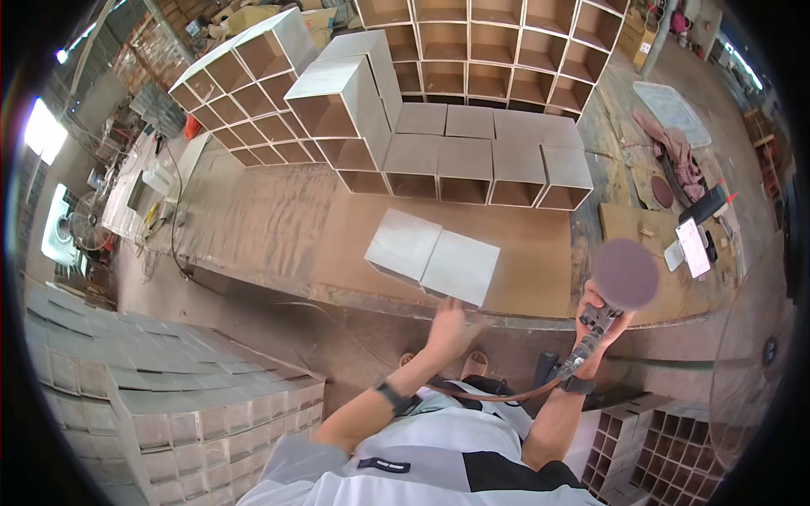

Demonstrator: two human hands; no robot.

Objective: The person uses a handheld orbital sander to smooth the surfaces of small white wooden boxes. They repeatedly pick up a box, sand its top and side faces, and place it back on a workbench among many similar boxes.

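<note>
My right hand (588,305) grips an air-powered disc sander (601,320), raised past the table's front edge with its round maroon sanding pad (626,274) facing up. A hose (506,395) trails from the sander's rear across my front. Just in front of a pale double-compartment wooden box (460,263), my left hand (450,331) hovers near its front edge. Its thumb stands apart from the fingers, somewhat blurred, and no object shows in it. Whether the fingertips touch the box cannot be made out. The box lies on a brown sheet (531,244) on the workbench.
Stacked open-fronted cubby boxes (464,169) line the bench's far side, with a tall cubby unit (506,51) behind. Grey-white boxes (202,430) are piled at lower left, more cubbies (666,430) at lower right. A phone (693,249) and a cloth (675,148) lie on the bench's right.
</note>
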